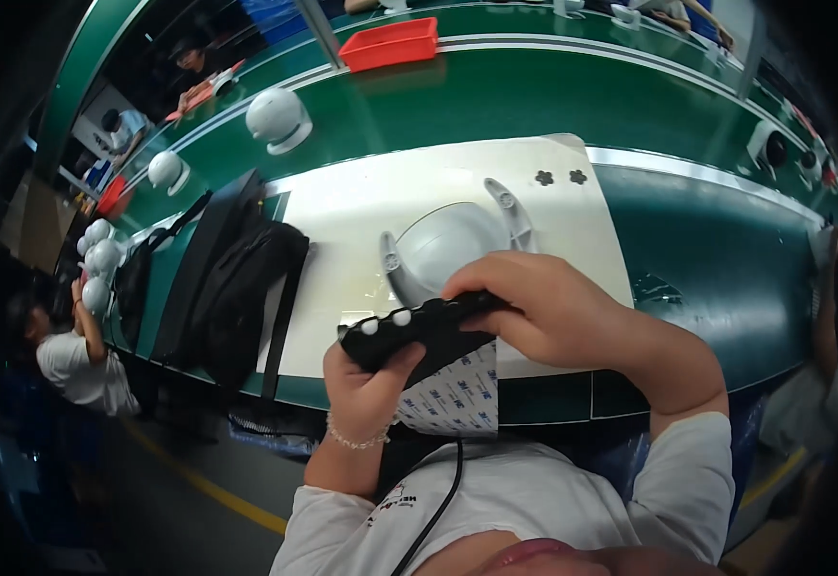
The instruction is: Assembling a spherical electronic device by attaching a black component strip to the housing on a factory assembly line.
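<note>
Before me I hold up a black sheet (421, 334) with cut-out holes along its bent upper part; its patterned white backing (457, 396) hangs below. My left hand (359, 389) grips its left end, thumb pressed on the front. At the upper right end, my right hand (534, 302) is closed with fingertips against the sheet; any small piece in the pinch is hidden. Just beyond lies a white domed plastic housing (448, 240) with two bracket arms, partly covered by my right hand. Two small black flower-shaped pads (561, 178) rest on the cream mat (342, 206).
Black bags (237, 298) lie left of the mat. Across the green conveyor (515, 96) stand white round camera-like units (278, 120) and a red bin (389, 44). Co-workers sit along the line; one in a white shirt (83, 370) works at the far left.
</note>
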Available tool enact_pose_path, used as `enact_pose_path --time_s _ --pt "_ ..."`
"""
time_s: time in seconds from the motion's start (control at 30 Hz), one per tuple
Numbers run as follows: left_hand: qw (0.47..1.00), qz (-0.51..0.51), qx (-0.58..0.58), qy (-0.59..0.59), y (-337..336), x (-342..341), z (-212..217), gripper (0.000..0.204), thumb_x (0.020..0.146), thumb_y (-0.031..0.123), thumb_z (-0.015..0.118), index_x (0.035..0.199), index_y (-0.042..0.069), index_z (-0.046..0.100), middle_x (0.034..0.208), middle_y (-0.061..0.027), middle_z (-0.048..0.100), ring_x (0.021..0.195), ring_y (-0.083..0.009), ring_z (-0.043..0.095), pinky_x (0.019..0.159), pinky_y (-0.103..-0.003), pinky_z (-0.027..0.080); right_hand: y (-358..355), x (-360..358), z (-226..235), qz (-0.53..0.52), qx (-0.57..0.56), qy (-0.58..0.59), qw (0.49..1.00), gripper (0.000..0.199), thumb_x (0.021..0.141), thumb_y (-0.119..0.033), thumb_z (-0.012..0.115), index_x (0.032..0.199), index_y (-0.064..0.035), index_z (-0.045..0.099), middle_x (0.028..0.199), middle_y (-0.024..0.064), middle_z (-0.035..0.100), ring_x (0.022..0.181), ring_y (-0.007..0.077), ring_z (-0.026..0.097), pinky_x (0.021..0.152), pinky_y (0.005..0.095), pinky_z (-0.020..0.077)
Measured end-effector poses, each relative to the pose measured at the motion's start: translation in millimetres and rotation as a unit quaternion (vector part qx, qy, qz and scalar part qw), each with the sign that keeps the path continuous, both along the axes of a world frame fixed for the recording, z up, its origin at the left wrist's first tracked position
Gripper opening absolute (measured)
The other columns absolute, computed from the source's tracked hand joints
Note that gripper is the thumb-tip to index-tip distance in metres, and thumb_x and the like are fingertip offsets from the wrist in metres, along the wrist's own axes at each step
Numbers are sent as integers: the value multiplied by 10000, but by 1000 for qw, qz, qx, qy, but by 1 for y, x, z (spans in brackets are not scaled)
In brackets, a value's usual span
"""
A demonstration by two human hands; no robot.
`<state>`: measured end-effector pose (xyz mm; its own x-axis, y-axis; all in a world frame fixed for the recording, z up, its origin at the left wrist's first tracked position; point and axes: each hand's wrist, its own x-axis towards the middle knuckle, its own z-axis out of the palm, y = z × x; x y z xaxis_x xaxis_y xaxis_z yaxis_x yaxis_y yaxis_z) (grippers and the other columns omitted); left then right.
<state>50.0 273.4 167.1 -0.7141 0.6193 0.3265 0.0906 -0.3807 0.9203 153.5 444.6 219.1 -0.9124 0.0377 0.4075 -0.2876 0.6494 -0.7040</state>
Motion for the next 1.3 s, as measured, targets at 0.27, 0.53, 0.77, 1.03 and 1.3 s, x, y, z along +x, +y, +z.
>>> enact_pose_path --time_s 0.27,0.53,0.77,1.03,1.3 --pt "1000 11 -4 12 0 -9 -10 126 713 -42 667 822 -24 605 766 -25 607 681 -72 533 614 -198 433 8 -2 8 11 -67 -86 994 265 770 -118 606 1019 -38 560 858 93 612 780 214 595 663 299 449" --pt "980 14 -53 189 -4 -7 -7 123 693 -31 674 760 -33 570 691 -73 571 573 -139 522 520 -239 402 10 5 19 32 -67 -81 994 203 773 -110 604 959 -32 584 839 88 608 766 190 591 660 281 454" --pt "987 48 -65 141 -7 4 -2 116 714 -22 666 777 -38 570 675 -60 580 581 -97 520 538 -214 408 2 7 17 -24 26 -23 999 162 692 6 642 844 -37 606 812 62 618 717 197 589 629 264 451" --pt "994 26 -63 87 -8 9 0 99 728 -13 651 796 -34 582 661 -59 576 571 -75 509 525 -204 403 10 9 17 10 -4 111 994 118 727 -37 627 834 -72 590 919 57 600 863 219 573 669 326 456" --pt "978 30 -92 182 -7 8 -2 102 716 -13 657 783 -33 583 662 -61 580 560 -95 523 508 -218 407 -6 10 14 -2 59 104 993 236 709 -21 638 920 -93 558 863 48 574 793 223 542 752 328 389"
